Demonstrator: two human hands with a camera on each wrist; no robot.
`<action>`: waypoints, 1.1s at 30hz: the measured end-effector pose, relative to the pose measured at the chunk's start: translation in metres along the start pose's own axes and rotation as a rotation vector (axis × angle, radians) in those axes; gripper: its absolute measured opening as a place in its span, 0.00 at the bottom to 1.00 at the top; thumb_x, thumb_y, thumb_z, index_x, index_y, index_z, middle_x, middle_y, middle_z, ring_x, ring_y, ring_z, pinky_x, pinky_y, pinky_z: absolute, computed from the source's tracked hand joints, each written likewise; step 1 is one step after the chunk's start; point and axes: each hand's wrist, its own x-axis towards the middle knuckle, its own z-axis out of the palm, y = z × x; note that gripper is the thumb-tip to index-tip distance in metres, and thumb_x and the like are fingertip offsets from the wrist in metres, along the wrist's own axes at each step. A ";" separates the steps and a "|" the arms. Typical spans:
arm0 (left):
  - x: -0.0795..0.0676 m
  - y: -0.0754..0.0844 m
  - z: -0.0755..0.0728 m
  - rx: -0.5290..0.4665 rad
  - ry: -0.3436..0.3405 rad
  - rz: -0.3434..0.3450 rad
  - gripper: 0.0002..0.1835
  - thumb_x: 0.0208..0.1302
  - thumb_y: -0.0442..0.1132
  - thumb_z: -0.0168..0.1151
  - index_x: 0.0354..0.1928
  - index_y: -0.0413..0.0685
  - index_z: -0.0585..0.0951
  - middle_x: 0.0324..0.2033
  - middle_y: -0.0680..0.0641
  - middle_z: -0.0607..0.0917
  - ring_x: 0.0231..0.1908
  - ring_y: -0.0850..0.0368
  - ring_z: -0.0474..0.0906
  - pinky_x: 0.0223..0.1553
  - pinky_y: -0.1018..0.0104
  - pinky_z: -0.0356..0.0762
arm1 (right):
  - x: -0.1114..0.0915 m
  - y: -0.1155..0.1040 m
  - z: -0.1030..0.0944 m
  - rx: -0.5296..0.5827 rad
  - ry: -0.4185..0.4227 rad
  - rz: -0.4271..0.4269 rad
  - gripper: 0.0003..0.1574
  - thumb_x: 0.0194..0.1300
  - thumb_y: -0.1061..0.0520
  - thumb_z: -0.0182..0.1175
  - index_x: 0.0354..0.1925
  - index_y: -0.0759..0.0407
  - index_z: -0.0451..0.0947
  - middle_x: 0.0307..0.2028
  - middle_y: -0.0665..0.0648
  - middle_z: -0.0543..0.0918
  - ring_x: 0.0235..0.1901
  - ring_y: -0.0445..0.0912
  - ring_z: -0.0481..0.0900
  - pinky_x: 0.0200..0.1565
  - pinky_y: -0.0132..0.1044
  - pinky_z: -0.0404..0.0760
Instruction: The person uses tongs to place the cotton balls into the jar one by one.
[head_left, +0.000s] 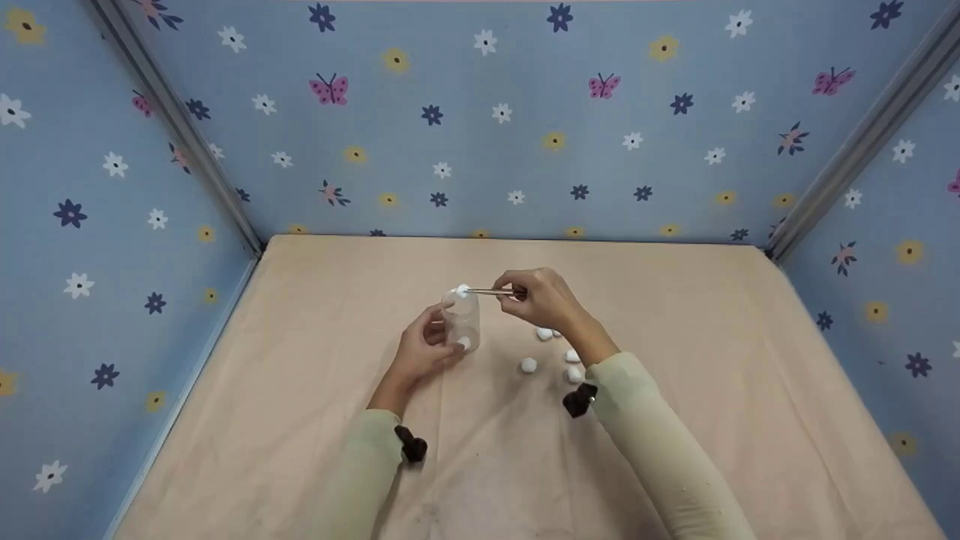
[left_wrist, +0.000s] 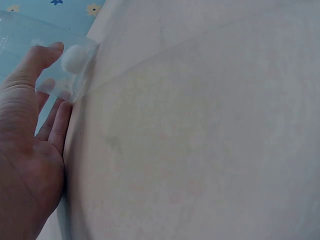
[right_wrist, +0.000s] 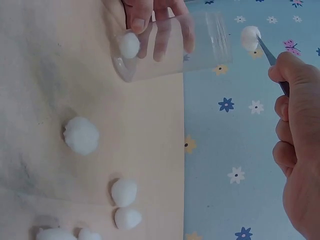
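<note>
The jar (head_left: 459,321) is upright over the middle of the table (head_left: 315,315), between the left hand (head_left: 420,346) at its left side and the right hand (head_left: 541,296) to its right, with an inner ball (head_left: 464,343) low inside and a raised ball (head_left: 463,289) at the tweezers' (head_left: 491,291) tip just above its mouth. On the table to the jar's right, a single ball (head_left: 529,365) lies closest, a near pair (head_left: 574,374) farther right, and a far pair (head_left: 544,334) behind them. The back wall (head_left: 480,82) stands beyond the table's far edge.
</note>
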 end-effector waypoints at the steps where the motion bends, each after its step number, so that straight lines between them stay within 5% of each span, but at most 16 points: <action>1: 0.000 0.000 0.000 0.002 0.000 -0.001 0.43 0.64 0.25 0.77 0.81 0.50 0.75 0.69 0.35 0.82 0.70 0.33 0.86 0.76 0.42 0.85 | 0.000 0.000 0.000 0.001 0.000 0.000 0.10 0.72 0.59 0.68 0.48 0.56 0.93 0.25 0.59 0.86 0.23 0.40 0.68 0.32 0.35 0.68; 33: 0.000 -0.001 0.000 0.009 -0.003 -0.001 0.46 0.63 0.24 0.79 0.82 0.51 0.74 0.71 0.35 0.81 0.72 0.33 0.84 0.77 0.42 0.83 | -0.010 0.008 -0.009 0.012 -0.007 0.024 0.10 0.74 0.59 0.69 0.50 0.57 0.93 0.27 0.60 0.88 0.23 0.39 0.69 0.32 0.36 0.70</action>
